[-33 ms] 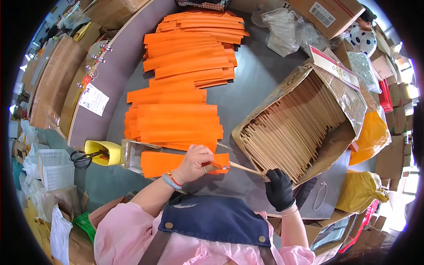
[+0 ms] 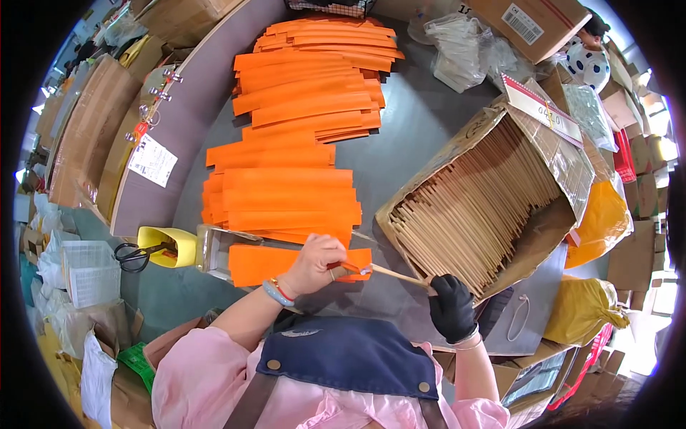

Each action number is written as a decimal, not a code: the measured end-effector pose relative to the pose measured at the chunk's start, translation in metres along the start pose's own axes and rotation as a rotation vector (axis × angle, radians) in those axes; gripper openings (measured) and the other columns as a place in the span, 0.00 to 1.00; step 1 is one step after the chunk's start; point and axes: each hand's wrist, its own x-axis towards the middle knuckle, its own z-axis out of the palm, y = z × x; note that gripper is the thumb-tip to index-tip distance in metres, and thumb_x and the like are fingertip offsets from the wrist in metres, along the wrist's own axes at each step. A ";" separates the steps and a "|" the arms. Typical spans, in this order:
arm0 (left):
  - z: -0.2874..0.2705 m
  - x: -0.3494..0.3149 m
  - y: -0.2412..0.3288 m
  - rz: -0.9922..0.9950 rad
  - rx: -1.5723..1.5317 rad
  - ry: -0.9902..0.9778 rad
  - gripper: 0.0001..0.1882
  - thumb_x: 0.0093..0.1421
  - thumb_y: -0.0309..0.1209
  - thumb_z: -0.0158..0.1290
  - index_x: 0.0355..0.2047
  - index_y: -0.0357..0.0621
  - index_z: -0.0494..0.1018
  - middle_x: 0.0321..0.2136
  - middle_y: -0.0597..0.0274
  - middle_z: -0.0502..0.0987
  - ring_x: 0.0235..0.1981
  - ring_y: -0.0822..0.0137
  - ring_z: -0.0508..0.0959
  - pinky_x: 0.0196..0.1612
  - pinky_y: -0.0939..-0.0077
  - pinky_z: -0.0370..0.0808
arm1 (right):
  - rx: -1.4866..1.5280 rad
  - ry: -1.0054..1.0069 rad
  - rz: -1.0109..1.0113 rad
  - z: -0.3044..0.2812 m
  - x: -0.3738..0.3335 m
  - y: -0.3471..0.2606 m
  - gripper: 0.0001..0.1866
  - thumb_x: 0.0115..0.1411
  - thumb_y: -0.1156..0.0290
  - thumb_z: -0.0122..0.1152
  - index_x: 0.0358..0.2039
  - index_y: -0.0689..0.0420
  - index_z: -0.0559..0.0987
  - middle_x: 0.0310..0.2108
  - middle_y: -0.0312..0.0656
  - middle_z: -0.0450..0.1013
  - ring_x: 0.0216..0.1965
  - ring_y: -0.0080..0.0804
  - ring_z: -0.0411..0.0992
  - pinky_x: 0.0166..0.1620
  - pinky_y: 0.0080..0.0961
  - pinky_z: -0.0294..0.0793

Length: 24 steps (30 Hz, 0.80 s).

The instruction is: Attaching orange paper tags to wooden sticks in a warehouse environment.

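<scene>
My left hand (image 2: 314, 266), bare with a bracelet at the wrist, is closed on a narrow orange paper sleeve (image 2: 350, 267). From the sleeve's right end a pair of pale wooden chopsticks (image 2: 397, 274) runs across to my right hand (image 2: 451, 309). That hand wears a black glove and pinches their far end. Whether the tips are inside the sleeve is too small to tell. Under my left hand lie more flat orange sleeves (image 2: 257, 266). Close by on the right, an open carton (image 2: 429, 189) lies tilted, packed with chopsticks (image 2: 471, 207).
Overlapping stacks of orange sleeves (image 2: 307, 107) run up the grey table (image 2: 364, 168). At the left stands a yellow container (image 2: 179, 247) with black-handled scissors (image 2: 132, 259). Clear plastic bags (image 2: 457, 53) and a closed carton (image 2: 529, 25) are at the back right. A person (image 2: 586, 61) is beyond.
</scene>
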 end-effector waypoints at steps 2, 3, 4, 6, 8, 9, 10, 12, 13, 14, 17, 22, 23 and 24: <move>0.001 0.002 0.000 0.033 -0.046 0.034 0.10 0.46 0.30 0.66 0.28 0.49 0.75 0.30 0.69 0.76 0.32 0.62 0.72 0.39 0.66 0.62 | 0.028 -0.019 -0.005 0.000 -0.001 -0.001 0.08 0.57 0.75 0.58 0.39 0.55 0.78 0.27 0.48 0.72 0.31 0.52 0.73 0.34 0.44 0.69; 0.001 0.001 0.001 0.035 -0.047 0.035 0.10 0.46 0.30 0.66 0.28 0.49 0.75 0.30 0.69 0.76 0.32 0.62 0.72 0.39 0.66 0.62 | 0.026 -0.018 -0.004 0.001 0.001 -0.003 0.08 0.57 0.75 0.58 0.39 0.55 0.78 0.27 0.48 0.72 0.31 0.52 0.73 0.34 0.44 0.69; 0.001 0.002 0.002 0.042 0.000 0.007 0.10 0.47 0.31 0.65 0.28 0.49 0.75 0.30 0.69 0.76 0.33 0.63 0.73 0.39 0.66 0.63 | -0.023 -0.073 -0.006 0.002 0.002 -0.005 0.09 0.57 0.75 0.59 0.39 0.55 0.79 0.28 0.48 0.73 0.32 0.51 0.73 0.34 0.44 0.70; 0.001 0.008 0.012 0.058 0.040 -0.022 0.10 0.47 0.32 0.65 0.29 0.50 0.76 0.31 0.69 0.77 0.33 0.63 0.74 0.39 0.66 0.64 | -0.069 -0.106 -0.064 0.006 0.008 -0.011 0.10 0.56 0.72 0.60 0.40 0.53 0.79 0.29 0.47 0.73 0.32 0.51 0.73 0.35 0.45 0.71; -0.003 0.018 0.042 0.268 0.220 -0.042 0.10 0.48 0.33 0.64 0.30 0.50 0.76 0.31 0.68 0.78 0.32 0.63 0.75 0.37 0.67 0.65 | -0.086 -0.173 -0.049 0.007 0.014 -0.028 0.10 0.55 0.71 0.61 0.39 0.51 0.80 0.31 0.46 0.75 0.34 0.50 0.74 0.37 0.45 0.72; -0.006 0.018 0.047 0.277 0.215 -0.045 0.10 0.48 0.33 0.64 0.30 0.50 0.76 0.31 0.68 0.78 0.32 0.63 0.75 0.37 0.67 0.65 | -0.034 -0.205 -0.033 0.007 0.014 -0.030 0.09 0.56 0.71 0.60 0.39 0.51 0.80 0.32 0.46 0.76 0.34 0.50 0.75 0.37 0.45 0.72; -0.011 0.017 0.046 0.254 0.265 -0.043 0.10 0.49 0.34 0.64 0.30 0.50 0.77 0.30 0.68 0.78 0.31 0.64 0.76 0.35 0.68 0.66 | -0.046 -0.196 0.080 0.001 0.017 -0.022 0.12 0.57 0.69 0.60 0.43 0.53 0.79 0.34 0.48 0.76 0.36 0.51 0.75 0.39 0.45 0.72; -0.024 0.022 0.045 0.181 0.350 -0.040 0.08 0.49 0.33 0.62 0.31 0.50 0.77 0.28 0.67 0.78 0.29 0.65 0.76 0.32 0.69 0.68 | -0.061 -0.178 0.200 -0.003 0.020 -0.016 0.16 0.58 0.68 0.59 0.47 0.56 0.78 0.35 0.50 0.76 0.38 0.53 0.74 0.40 0.45 0.73; -0.020 0.027 0.050 0.190 0.341 -0.044 0.08 0.49 0.33 0.62 0.31 0.50 0.77 0.28 0.67 0.78 0.29 0.65 0.76 0.32 0.69 0.68 | 0.140 -0.040 0.127 0.005 0.022 -0.028 0.20 0.61 0.67 0.58 0.53 0.57 0.74 0.41 0.52 0.75 0.44 0.53 0.73 0.46 0.43 0.71; -0.015 0.028 0.059 0.267 0.361 -0.070 0.08 0.50 0.33 0.61 0.31 0.49 0.77 0.28 0.68 0.77 0.29 0.66 0.76 0.32 0.70 0.68 | 0.346 0.094 0.040 0.015 0.023 -0.045 0.23 0.64 0.65 0.58 0.58 0.59 0.70 0.47 0.53 0.74 0.51 0.52 0.71 0.52 0.41 0.70; -0.006 0.037 0.067 0.427 0.354 -0.195 0.10 0.49 0.32 0.61 0.33 0.47 0.77 0.29 0.65 0.76 0.33 0.63 0.76 0.36 0.67 0.69 | 0.546 0.144 -0.065 0.016 0.025 -0.054 0.26 0.68 0.62 0.55 0.62 0.60 0.67 0.56 0.55 0.71 0.60 0.50 0.68 0.61 0.39 0.65; -0.018 0.031 0.034 0.042 0.429 0.090 0.18 0.49 0.34 0.66 0.40 0.44 0.78 0.38 0.59 0.74 0.41 0.52 0.71 0.44 0.58 0.69 | -0.228 0.339 0.149 0.023 0.016 0.031 0.24 0.57 0.67 0.65 0.53 0.59 0.75 0.46 0.50 0.72 0.48 0.52 0.69 0.52 0.43 0.67; -0.011 0.023 0.032 -0.054 0.319 -0.011 0.19 0.48 0.34 0.68 0.41 0.44 0.78 0.39 0.59 0.74 0.41 0.53 0.71 0.44 0.59 0.69 | -0.331 0.372 0.103 0.022 0.015 0.041 0.23 0.55 0.68 0.65 0.52 0.58 0.76 0.42 0.49 0.73 0.44 0.52 0.69 0.47 0.43 0.68; -0.001 0.015 0.021 -0.038 0.297 -0.049 0.21 0.46 0.34 0.69 0.40 0.42 0.78 0.36 0.59 0.74 0.39 0.55 0.71 0.43 0.61 0.70 | -0.329 0.372 0.098 0.024 0.015 0.047 0.23 0.55 0.68 0.65 0.52 0.58 0.76 0.42 0.49 0.73 0.44 0.52 0.69 0.47 0.43 0.68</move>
